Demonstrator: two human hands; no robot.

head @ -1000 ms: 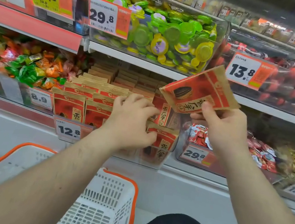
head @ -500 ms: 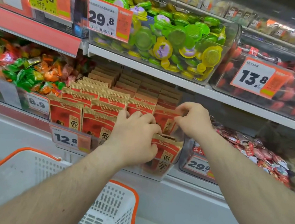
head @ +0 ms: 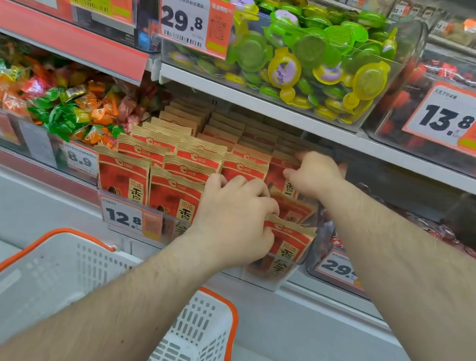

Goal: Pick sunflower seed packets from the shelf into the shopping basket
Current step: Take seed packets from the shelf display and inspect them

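Red-and-kraft sunflower seed packets (head: 180, 193) stand in several rows inside a clear shelf bin with a 12.8 price tag (head: 124, 218). My left hand (head: 234, 219) lies on the front of the right-hand row, fingers curled over the packet tops, beside a forward-leaning packet (head: 290, 246). Further back in that same row, my right hand (head: 314, 172) pinches the top of a packet. The white shopping basket with its orange rim (head: 76, 237) sits below the shelf under my left forearm; no packets show in the part I can see.
A bin of mixed wrapped candies (head: 57, 106) adjoins the packets on the left. Just overhead, the upper shelf edge (head: 271, 105) carries a clear tub of green and yellow jelly cups (head: 293, 59) and a 13.8 bin (head: 447, 118). Another snack bin (head: 340, 268) sits at right.
One second ago my right hand held a packet up in front of the shelf. It has since gone down into the right-hand row of the bin. My left hand has stayed on the front packets.
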